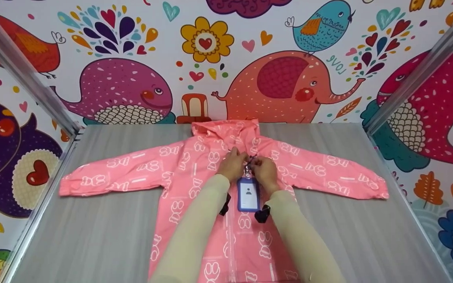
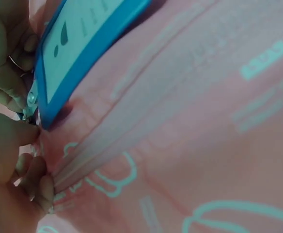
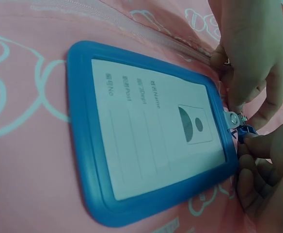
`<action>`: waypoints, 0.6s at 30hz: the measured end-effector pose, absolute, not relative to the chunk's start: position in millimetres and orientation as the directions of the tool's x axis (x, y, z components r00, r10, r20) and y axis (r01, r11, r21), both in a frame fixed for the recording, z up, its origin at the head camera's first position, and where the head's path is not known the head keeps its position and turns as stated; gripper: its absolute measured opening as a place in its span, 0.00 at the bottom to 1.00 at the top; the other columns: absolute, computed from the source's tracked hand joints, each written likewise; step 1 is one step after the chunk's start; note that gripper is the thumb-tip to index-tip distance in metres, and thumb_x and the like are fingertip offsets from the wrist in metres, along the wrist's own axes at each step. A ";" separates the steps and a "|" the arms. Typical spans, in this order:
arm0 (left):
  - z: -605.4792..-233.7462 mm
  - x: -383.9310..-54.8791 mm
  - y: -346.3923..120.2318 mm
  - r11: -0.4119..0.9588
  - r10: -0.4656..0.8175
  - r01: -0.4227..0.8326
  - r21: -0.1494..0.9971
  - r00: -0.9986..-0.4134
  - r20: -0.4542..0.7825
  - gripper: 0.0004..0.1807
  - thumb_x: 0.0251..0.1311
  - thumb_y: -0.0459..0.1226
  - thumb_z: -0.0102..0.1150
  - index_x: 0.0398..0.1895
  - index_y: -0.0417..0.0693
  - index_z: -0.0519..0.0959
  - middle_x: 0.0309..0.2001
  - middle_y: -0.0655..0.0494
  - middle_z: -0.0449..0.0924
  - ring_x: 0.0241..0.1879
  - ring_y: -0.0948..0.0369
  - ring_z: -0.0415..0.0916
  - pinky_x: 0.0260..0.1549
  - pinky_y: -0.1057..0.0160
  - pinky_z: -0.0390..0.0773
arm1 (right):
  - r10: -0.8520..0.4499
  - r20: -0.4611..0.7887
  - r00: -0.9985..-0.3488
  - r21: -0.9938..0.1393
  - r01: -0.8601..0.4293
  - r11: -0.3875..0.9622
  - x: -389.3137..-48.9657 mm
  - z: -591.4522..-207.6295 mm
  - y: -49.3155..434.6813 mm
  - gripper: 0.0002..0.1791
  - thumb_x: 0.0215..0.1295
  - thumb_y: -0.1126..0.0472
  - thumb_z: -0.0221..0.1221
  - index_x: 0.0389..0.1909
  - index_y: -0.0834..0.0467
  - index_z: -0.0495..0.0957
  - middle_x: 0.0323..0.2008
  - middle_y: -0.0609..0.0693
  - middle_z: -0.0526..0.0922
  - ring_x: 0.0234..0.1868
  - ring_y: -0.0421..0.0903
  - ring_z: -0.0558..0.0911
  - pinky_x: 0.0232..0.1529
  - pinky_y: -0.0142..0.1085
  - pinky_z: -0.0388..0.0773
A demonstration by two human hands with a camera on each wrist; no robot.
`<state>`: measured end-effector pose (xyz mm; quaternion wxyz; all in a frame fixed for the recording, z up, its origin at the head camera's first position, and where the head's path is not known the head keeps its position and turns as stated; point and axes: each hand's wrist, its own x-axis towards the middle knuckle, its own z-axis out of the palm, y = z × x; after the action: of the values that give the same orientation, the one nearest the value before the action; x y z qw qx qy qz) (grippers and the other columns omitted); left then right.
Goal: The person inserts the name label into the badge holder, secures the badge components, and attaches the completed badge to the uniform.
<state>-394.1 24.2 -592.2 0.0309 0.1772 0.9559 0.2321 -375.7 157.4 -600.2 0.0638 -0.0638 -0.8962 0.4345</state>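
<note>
A pink hooded jacket (image 1: 179, 220) with white outline prints lies front up, sleeves spread to both sides. On its chest, beside the zip (image 1: 231, 243), lies a blue-framed badge holder (image 1: 248, 195) with a white card. My right hand (image 1: 265, 173) pinches the small dark blue piece at the badge's clip (image 3: 234, 118), seen in the right wrist view. Just left of it, my left hand (image 1: 232, 165) grips the jacket's front near the zip; its curled fingers (image 2: 44, 191) show in the left wrist view. The fingers partly hide the clip.
The jacket lies on a grey wood-grain table (image 1: 104, 228). Metal rails (image 1: 34, 78) run along both sides. Behind stands a wall panel (image 1: 207, 86) printed with cartoon animals. A black wrist device (image 1: 262, 214) hangs under the right forearm.
</note>
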 end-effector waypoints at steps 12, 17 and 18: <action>-589.9 -397.8 28.3 0.858 0.361 0.311 0.409 -0.931 -0.050 0.16 0.67 0.33 0.52 0.56 0.51 0.75 0.52 0.44 0.67 0.51 0.45 0.74 0.47 0.46 0.81 | 0.242 0.021 -0.970 -0.810 0.126 0.573 -376.9 -602.8 153.4 0.03 0.54 0.72 0.61 0.28 0.64 0.83 0.24 0.55 0.83 0.28 0.47 0.78 0.29 0.32 0.72; -587.2 -399.6 31.9 0.883 0.363 0.310 0.352 -0.927 -0.093 0.15 0.67 0.34 0.53 0.55 0.45 0.73 0.55 0.43 0.68 0.55 0.44 0.73 0.50 0.45 0.80 | 0.254 0.047 -0.966 -0.766 0.129 0.630 -375.6 -602.5 151.4 0.03 0.54 0.70 0.61 0.29 0.63 0.84 0.27 0.56 0.85 0.32 0.54 0.81 0.36 0.41 0.76; -586.8 -400.2 32.2 0.887 0.362 0.306 0.346 -0.926 -0.109 0.16 0.66 0.35 0.54 0.56 0.44 0.72 0.56 0.43 0.68 0.56 0.44 0.73 0.52 0.45 0.79 | 0.254 0.056 -0.966 -0.757 0.124 0.641 -375.0 -602.2 150.7 0.04 0.54 0.70 0.62 0.29 0.63 0.84 0.27 0.57 0.85 0.33 0.55 0.81 0.37 0.43 0.76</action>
<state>-400.2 32.2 -586.8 0.0855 0.1728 0.9675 0.1636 -375.0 150.7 -602.2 0.0787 -0.1047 -0.9024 0.4104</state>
